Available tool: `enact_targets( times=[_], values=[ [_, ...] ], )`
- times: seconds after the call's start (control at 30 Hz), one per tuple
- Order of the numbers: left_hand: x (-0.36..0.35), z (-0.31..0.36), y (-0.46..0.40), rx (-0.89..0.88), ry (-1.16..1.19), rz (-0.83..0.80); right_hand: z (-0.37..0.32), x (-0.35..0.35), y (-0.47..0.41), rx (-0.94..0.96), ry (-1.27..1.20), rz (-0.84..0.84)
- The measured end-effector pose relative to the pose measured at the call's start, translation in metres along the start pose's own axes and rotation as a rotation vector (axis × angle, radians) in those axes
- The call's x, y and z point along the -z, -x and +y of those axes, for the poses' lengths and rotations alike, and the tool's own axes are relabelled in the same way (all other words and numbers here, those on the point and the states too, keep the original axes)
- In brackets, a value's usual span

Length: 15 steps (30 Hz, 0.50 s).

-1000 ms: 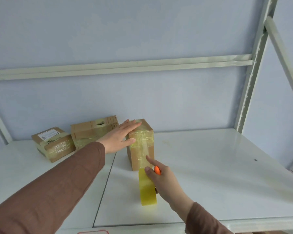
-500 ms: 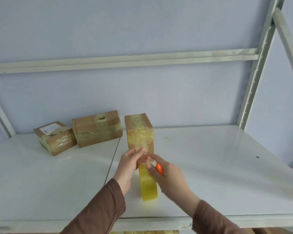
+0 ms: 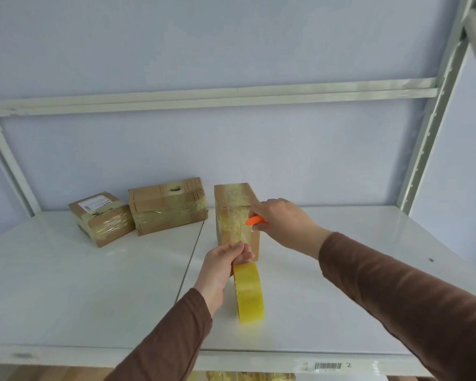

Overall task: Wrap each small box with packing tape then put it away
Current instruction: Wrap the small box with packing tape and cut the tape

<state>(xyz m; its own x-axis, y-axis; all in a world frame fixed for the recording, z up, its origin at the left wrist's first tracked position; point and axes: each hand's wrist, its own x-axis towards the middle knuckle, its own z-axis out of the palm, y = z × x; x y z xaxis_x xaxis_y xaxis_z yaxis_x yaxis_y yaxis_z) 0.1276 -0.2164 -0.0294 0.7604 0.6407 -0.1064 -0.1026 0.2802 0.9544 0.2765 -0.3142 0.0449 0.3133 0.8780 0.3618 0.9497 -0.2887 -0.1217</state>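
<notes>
A small cardboard box (image 3: 232, 206) stands upright on the white shelf (image 3: 327, 284), with clear tape running over its top and down its front. A yellowish tape roll (image 3: 249, 291) stands on edge just in front of it, its strip still joined to the box. My left hand (image 3: 221, 266) pinches the strip at the top of the roll. My right hand (image 3: 282, 222) grips an orange cutter (image 3: 254, 220) and holds its tip against the tape on the box's front face.
Two other taped cardboard boxes lie at the back left of the shelf: a flat one with a white label (image 3: 102, 218) and a larger one (image 3: 166, 210). A metal upright (image 3: 429, 125) rises at the right. The shelf's front edge carries a barcode sticker (image 3: 329, 365).
My left hand left the box top and came down to pinch the tape at the roll. My right hand rose from the roll to the box's front with the orange cutter.
</notes>
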Motion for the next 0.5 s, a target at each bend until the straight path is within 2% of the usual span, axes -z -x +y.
enact_targets(
  times=[0.13,0.27,0.5],
  values=[
    [-0.001,-0.001,0.001,-0.004,-0.019,0.013,0.005,-0.006,-0.002,0.043,0.193,0.069],
    [-0.001,-0.002,0.001,-0.007,-0.012,0.019,0.005,-0.011,-0.005,0.171,0.403,0.091],
    [0.000,-0.004,-0.003,-0.011,-0.075,0.030,0.004,-0.019,-0.015,0.195,0.622,-0.010]
  ],
)
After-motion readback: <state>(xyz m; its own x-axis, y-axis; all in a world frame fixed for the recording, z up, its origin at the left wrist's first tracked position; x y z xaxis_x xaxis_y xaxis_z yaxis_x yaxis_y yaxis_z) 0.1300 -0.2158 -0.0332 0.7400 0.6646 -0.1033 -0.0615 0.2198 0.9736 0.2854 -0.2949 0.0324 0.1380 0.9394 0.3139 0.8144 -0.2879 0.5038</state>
